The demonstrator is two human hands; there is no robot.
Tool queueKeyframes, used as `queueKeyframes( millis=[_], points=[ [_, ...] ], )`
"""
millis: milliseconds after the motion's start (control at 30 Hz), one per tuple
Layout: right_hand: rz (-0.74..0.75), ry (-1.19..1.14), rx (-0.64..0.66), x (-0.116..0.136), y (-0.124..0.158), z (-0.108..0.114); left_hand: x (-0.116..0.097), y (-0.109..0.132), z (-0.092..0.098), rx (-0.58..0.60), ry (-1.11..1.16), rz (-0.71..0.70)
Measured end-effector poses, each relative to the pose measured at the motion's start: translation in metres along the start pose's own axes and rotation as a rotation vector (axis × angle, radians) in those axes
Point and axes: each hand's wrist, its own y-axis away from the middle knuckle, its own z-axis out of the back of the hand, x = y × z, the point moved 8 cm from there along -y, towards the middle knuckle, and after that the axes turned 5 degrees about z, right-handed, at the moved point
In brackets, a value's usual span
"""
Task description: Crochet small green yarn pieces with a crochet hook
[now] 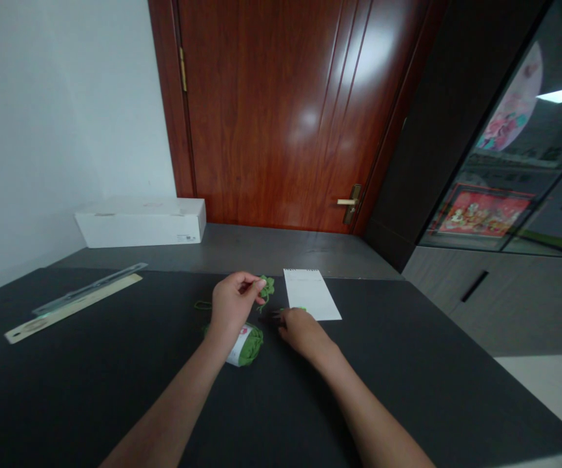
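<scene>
on the dark bench [66, 390], nearest, a green yarn ball [252, 344] lies beside the left wrist. just beyond it, the left hand [232, 302] pinches a small yarn tuft [266, 286] between thumb and fingertips. the right hand [301, 330] rests knuckles-up close by; whether it grips anything cannot be told. farther off lie a white notepad [311, 294], two rulers [73, 305] and a white box [139, 223].

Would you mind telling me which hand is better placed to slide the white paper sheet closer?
Right: the right hand rests on the table beside the paper sheet, while the left hand is raised, pinching a green yarn piece.
</scene>
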Motion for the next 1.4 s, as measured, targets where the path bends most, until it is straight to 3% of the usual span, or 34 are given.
queueKeyframes(
  millis=[433,700,767,867,900,967,1400],
  points=[
    [0.003,0.176,0.081,0.021,0.009,0.011,-0.004,0.003,0.001,-0.016,0.014,-0.06],
    [0.004,0.083,-0.016,0.01,0.002,0.015,-0.009,0.007,-0.001,0.012,0.063,-0.046],
    [0.045,-0.129,-0.152,0.01,0.0,0.027,-0.011,0.007,-0.001,0.017,0.069,-0.053],
    [0.196,-0.827,-0.326,0.016,-0.002,0.043,-0.014,0.008,-0.004,0.041,0.05,-0.075],
    [0.235,-1.035,-0.333,0.018,-0.002,0.045,-0.014,0.008,-0.005,0.051,0.04,-0.08],
    [0.259,-1.239,-0.306,0.022,-0.003,0.044,-0.014,0.008,-0.008,0.071,0.018,-0.083],
    [0.204,-1.254,-0.368,0.02,-0.004,0.037,-0.012,0.012,-0.012,0.08,0.183,-0.01]
  ],
)
